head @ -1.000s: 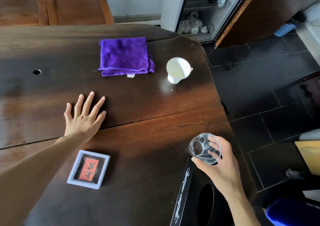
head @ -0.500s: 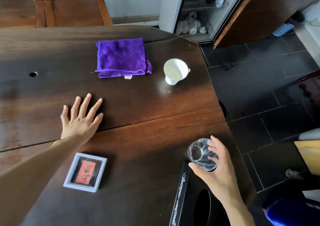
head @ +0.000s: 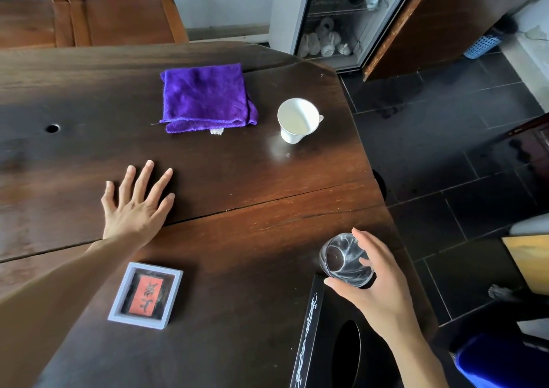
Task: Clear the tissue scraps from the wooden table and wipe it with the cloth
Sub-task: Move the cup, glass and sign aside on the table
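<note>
A folded purple cloth [head: 205, 98] lies on the far middle of the dark wooden table [head: 237, 185]. My left hand [head: 138, 206] rests flat on the tabletop with its fingers spread, well in front of the cloth. Near the table's right edge my right hand [head: 377, 286] grips a small clear glass [head: 343, 261], tilted so that its mouth faces me. No tissue scraps show on the table.
A white cup [head: 298, 120] stands to the right of the cloth. A grey framed red card [head: 145, 295] lies near my left forearm. A black tissue box [head: 332, 337] sits at the front right. A wooden chair [head: 113, 16] stands behind the table; dark tiled floor lies to the right.
My right hand has lowered the glass slightly toward the table by the black box. My left hand stays flat in the same place.
</note>
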Available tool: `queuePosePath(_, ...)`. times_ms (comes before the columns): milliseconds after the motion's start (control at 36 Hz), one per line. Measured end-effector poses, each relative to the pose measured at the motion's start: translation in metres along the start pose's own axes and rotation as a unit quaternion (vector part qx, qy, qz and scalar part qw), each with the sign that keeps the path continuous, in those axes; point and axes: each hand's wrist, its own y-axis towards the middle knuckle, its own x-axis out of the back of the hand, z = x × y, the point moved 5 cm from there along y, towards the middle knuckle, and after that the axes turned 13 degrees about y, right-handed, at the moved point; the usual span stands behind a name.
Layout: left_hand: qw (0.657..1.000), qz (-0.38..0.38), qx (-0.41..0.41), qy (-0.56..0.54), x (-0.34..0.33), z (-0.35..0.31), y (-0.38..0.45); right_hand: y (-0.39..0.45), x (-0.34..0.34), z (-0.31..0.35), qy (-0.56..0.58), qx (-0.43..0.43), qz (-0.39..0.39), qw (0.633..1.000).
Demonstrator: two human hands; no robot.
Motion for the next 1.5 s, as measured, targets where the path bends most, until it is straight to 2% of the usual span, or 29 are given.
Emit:
queuePosePath(278, 1.0, -0.001, -0.001, 0.001, -0.002, 0.001, 0.001, -0.004, -0.007, 0.002, 0.007, 0.007, -0.049, 0.999)
queuePosePath(472, 1.0, 0.001, 0.0, 0.003, -0.002, 0.002, 0.002, -0.007, -0.013, 0.007, 0.012, -0.01, -0.044, 0.999)
queuePosePath(611, 1.0, 0.004, -0.003, 0.002, -0.002, 0.002, 0.004, -0.007, -0.011, 0.023, -0.02, 0.028, -0.062, 0.997)
queuePosePath(833, 0.999, 0.019, -0.013, -0.038, 0.01, 0.006, -0.001, -0.007, -0.027, 0.058, 0.002, 0.098, -0.09, 0.991)
queuePosePath(972, 0.995, 0.054, -0.022, -0.08, 0.024, 0.009, -0.004, -0.004, -0.067, 0.08, -0.006, 0.123, -0.027, 0.992)
queuePosePath(1083, 0.993, -0.027, -0.008, -0.113, 0.029, 0.022, -0.017, -0.002, -0.106, 0.095, 0.009, 0.117, 0.037, 0.992)
queuePosePath(1167, 0.996, -0.049, 0.009, -0.08, 0.02, 0.037, -0.024, -0.001, -0.138, 0.104, 0.004, 0.116, 0.09, 0.989)
queuePosePath(1222, 0.998, -0.037, -0.009, -0.046, 0.007, 0.043, -0.028, -0.001, -0.162, 0.107, -0.008, 0.112, 0.133, 0.985)
queuePosePath(1306, 0.998, -0.061, -0.033, -0.002, -0.008, 0.046, -0.031, -0.002, -0.2, 0.106, -0.057, 0.116, 0.203, 0.971)
queuePosePath(1389, 0.995, -0.096, -0.025, 0.007, -0.011, 0.045, -0.031, -0.005, -0.233, 0.101, -0.107, 0.13, 0.259, 0.951)
queuePosePath(1500, 0.993, -0.118, -0.027, 0.011, -0.013, 0.045, -0.031, -0.011, -0.264, 0.096, -0.12, 0.135, 0.311, 0.933)
